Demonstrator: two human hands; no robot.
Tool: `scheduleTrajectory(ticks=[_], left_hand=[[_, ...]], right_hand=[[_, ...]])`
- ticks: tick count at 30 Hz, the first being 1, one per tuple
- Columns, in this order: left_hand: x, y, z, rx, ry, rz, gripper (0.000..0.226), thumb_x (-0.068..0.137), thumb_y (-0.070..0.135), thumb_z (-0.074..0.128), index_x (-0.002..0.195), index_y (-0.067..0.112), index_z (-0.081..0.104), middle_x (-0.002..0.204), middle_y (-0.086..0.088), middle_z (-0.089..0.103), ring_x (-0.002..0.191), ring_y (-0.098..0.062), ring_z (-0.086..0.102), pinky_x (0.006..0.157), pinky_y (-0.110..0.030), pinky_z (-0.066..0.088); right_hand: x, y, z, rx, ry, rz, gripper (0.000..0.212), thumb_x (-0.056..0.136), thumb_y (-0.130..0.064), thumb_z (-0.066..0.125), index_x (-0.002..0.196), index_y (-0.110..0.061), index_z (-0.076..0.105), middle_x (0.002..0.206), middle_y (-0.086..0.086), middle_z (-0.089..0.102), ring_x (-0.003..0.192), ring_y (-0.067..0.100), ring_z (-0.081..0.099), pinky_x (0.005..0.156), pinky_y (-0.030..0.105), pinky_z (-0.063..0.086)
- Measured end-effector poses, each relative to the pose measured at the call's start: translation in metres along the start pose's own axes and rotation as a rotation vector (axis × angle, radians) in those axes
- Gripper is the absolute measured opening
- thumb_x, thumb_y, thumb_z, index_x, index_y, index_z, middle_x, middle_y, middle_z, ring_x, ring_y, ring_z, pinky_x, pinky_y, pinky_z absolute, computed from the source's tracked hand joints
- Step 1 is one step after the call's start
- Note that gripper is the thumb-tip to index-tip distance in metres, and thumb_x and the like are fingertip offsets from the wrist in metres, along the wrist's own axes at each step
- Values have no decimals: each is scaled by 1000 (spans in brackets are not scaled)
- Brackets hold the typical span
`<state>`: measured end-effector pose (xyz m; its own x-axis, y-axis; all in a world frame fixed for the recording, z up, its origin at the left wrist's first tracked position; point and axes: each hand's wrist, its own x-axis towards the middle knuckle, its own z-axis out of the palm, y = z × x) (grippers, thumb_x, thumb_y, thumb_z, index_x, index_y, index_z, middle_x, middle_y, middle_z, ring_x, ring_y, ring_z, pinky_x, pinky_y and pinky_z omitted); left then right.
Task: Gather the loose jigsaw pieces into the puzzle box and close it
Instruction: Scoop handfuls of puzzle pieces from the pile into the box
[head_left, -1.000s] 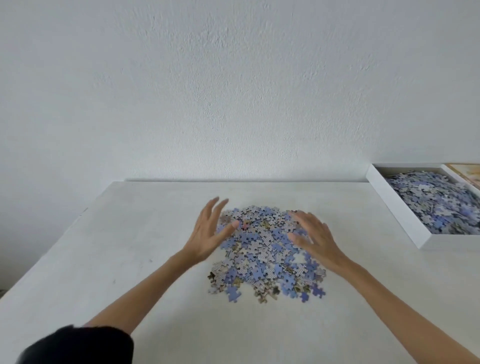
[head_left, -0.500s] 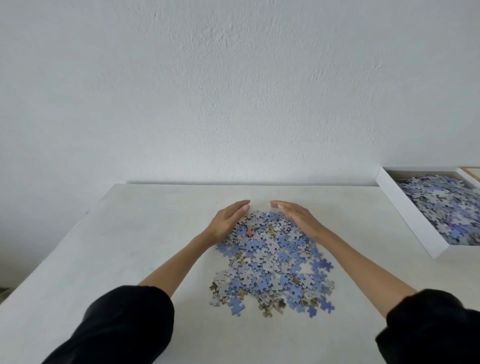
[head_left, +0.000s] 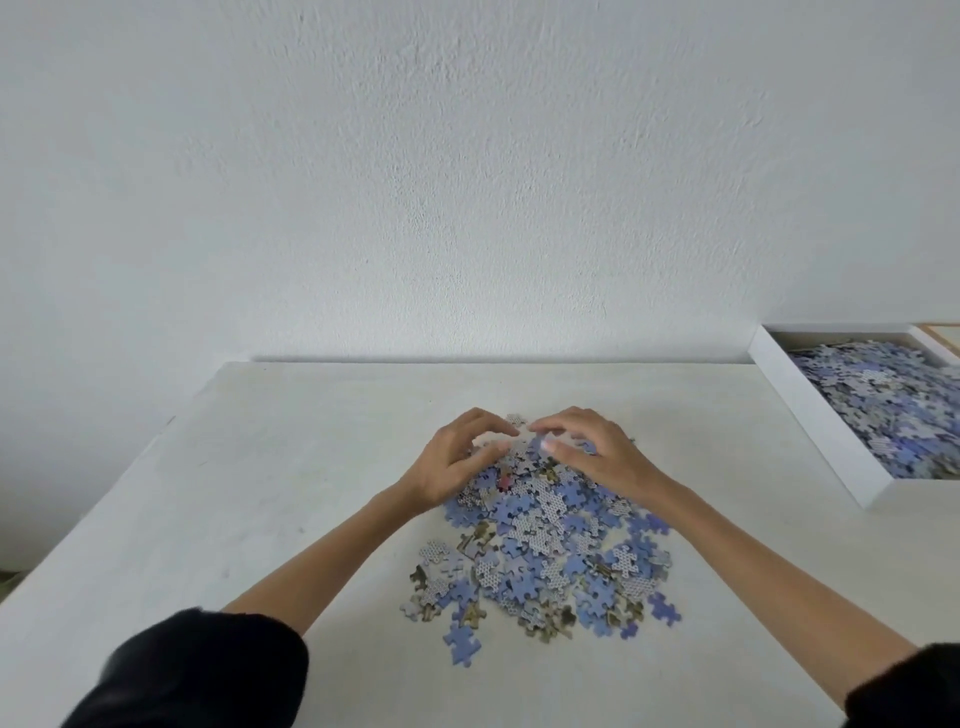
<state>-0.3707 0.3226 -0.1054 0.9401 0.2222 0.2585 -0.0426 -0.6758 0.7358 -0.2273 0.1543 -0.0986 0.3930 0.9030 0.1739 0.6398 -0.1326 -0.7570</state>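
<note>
A heap of loose blue, grey and brown jigsaw pieces lies in the middle of the white table. My left hand and my right hand sit on the far side of the heap. Both have curled fingers cupped round the far pieces, and their fingertips almost meet. The open white puzzle box stands at the right, tilted, partly filled with more pieces. Its right part is cut off by the frame edge.
A white wall rises right behind the table's far edge. A thin tan strip, perhaps the lid, shows beyond the box at the far right. Bare tabletop stretches left of the heap and between the heap and the box.
Both hands went from hovering open over the heap to its far edge. Their fingers have curled and they have drawn the far pieces a little nearer.
</note>
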Motion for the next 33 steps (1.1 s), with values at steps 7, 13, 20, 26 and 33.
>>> scheduleTrajectory(ticks=[7, 13, 20, 26, 33], left_hand=[[-44, -9, 0, 471, -344, -13, 125, 46, 94, 40, 143, 39, -17, 153, 6, -18, 139, -15, -26, 110, -48, -16], [-31, -12, 6, 471, -266, -87, 138, 42, 96, 39, 142, 25, -25, 156, -1, -11, 142, -13, -13, 115, -42, -9], [-27, -12, 11, 439, -54, 16, 108, 57, 88, 42, 138, 18, 31, 121, 3, 48, 107, -13, 40, 97, -30, 33], [-30, -6, 9, 288, -30, 96, 55, 71, 58, 65, 114, 25, 55, 103, 12, 60, 91, -2, 55, 79, -23, 48], [-33, -2, 8, 224, 31, 134, 29, 77, 37, 68, 101, 32, 52, 92, 17, 56, 79, 0, 55, 71, -18, 48]], right_hand=[[-30, 14, 5, -430, -348, 36, 116, 40, -91, 43, 131, -56, -21, 147, -10, -29, 134, 13, -26, 106, 41, -12], [-9, 13, 14, -556, -366, 3, 120, 58, -71, 62, 137, -40, -24, 150, -7, -19, 138, 13, -14, 112, 36, -9], [-11, 14, 19, -508, -143, -76, 99, 60, -79, 47, 143, -33, 17, 132, -7, 35, 118, 6, 25, 102, 28, 21], [-9, 15, 20, -364, -45, -121, 69, 65, -66, 52, 117, -21, 58, 101, -11, 47, 98, 2, 37, 88, 21, 32], [-10, 17, 22, -195, 47, -108, 38, 68, -27, 75, 104, -19, 65, 97, -6, 65, 90, 7, 60, 92, 29, 43]])
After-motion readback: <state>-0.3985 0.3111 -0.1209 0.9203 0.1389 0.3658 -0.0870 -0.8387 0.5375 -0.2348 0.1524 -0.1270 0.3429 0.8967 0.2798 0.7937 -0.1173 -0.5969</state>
